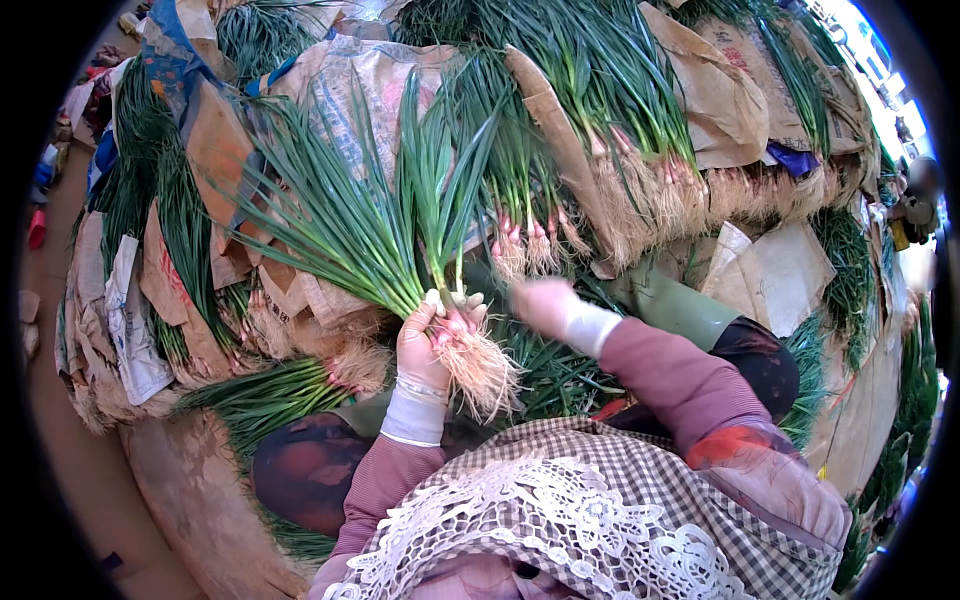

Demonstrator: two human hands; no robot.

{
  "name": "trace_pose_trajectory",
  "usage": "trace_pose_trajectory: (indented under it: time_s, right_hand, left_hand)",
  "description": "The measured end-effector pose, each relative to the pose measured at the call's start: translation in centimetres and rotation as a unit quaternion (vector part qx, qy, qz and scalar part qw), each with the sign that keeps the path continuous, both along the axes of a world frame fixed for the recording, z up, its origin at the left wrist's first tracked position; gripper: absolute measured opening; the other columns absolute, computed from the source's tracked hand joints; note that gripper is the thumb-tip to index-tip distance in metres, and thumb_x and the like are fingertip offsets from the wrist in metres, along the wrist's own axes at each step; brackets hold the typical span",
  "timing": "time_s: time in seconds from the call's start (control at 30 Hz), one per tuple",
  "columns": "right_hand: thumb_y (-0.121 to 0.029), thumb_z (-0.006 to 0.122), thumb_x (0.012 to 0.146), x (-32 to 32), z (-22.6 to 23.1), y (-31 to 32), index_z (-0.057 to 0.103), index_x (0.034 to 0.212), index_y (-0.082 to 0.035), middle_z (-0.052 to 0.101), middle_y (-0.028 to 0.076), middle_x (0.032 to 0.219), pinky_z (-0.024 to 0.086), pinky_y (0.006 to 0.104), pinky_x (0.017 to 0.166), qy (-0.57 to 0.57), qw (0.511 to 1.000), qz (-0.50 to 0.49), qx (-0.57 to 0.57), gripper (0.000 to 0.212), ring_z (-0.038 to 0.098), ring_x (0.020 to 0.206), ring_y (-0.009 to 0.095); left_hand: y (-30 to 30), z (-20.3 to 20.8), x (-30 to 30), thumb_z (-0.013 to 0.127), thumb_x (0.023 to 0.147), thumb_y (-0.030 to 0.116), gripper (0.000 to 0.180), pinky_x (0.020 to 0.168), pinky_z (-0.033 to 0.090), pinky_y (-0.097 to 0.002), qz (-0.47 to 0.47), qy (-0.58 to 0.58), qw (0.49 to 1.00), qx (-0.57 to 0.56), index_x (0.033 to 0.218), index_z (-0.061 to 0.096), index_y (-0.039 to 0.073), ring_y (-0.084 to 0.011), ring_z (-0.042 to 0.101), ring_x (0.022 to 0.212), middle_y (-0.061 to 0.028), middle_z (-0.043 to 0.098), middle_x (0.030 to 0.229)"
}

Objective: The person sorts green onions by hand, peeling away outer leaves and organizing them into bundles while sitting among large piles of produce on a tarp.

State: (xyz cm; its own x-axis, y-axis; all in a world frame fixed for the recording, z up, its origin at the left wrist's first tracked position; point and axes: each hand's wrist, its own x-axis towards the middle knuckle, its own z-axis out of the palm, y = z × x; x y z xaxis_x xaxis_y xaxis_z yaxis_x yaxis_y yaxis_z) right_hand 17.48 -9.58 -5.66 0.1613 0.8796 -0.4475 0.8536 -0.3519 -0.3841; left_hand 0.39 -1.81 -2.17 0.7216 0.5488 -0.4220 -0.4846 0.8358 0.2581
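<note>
My left hand (424, 352) is closed round a bunch of green onions (350, 262) just above the pinkish bulbs. Their long green leaves fan up and to the left, and pale, stringy roots hang below the fist. To its right, my right hand (545, 304) is smeared by motion. I cannot make out its fingers or anything in them. Just beyond that hand, several small clusters of green onions (538, 245) lie with their bulbs and roots toward me. Both wrists have white cuffs.
Large heaps of green onions (570, 60) lie across the back, partly under brown paper sacks (728, 95). Another bundle (290, 395) rests at my left knee. Loose green leaves (560, 375) cover the ground between my legs. A brown sheet (190, 480) lies at the lower left.
</note>
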Motion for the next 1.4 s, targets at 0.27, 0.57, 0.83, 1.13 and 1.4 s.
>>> trace_pose_trajectory:
  time_s: [0.27,0.57,0.83,1.13,1.4]
  right_hand:
    - [-0.033,0.050,0.078,2.7,0.5,0.8,0.057,0.085,-0.003,0.059,0.007,0.074,0.045,0.0304,0.063,0.277,0.916,-0.197,0.215,0.032,0.056,0.068,0.019]
    - [-0.022,0.056,0.078,-2.0,2.5,3.9,0.053,0.099,-0.004,0.056,0.002,0.080,0.041,0.0218,0.049,0.701,0.650,-0.293,0.039,0.028,0.052,0.065,0.008]
    - [-0.008,0.061,0.070,-1.2,2.2,4.2,0.055,0.092,0.002,0.059,0.007,0.077,0.043,0.0262,0.063,0.517,0.804,-0.261,0.132,0.025,0.054,0.067,0.015]
    - [-0.012,0.063,0.069,-1.4,1.0,3.2,0.055,0.090,0.002,0.059,0.007,0.076,0.043,0.0245,0.057,0.375,0.875,-0.227,0.207,0.026,0.054,0.063,0.013]
    - [-0.015,0.051,0.081,3.7,10.7,3.2,0.050,0.089,-0.005,0.052,-0.001,0.062,0.034,0.0153,0.033,0.516,0.713,-0.359,0.311,0.013,0.043,0.042,0.003]
  left_hand:
    - [-0.3,-0.3,0.8,0.042,0.083,0.021,0.038,0.087,0.039,-0.0422,-0.027,-0.049,0.998,-0.016,0.105,0.044,-0.010,-0.0332,0.048,0.100,-0.0215,0.053,0.100]
    - [-0.4,-0.2,0.4,0.044,0.081,0.019,0.028,0.074,0.044,-0.0464,-0.100,-0.008,0.995,-0.003,0.094,0.049,-0.006,-0.0337,0.056,0.074,-0.0217,0.056,0.088]
    - [0.4,-3.1,-0.3,0.051,0.082,0.016,0.020,0.034,0.036,-0.0178,-0.080,0.163,0.978,0.105,0.071,0.054,0.000,-0.0119,0.051,0.041,-0.0103,0.056,0.054]
    - [0.1,-2.6,-0.3,0.054,0.078,0.013,0.014,0.035,0.033,-0.0152,-0.150,0.157,0.955,0.202,0.074,0.056,0.000,-0.0081,0.049,0.044,-0.0089,0.058,0.059]
    - [-0.3,-0.7,-0.3,0.051,0.080,0.017,0.023,0.034,0.030,-0.0123,-0.136,0.088,0.969,0.185,0.095,0.055,0.000,-0.0043,0.046,0.040,-0.0093,0.058,0.059]
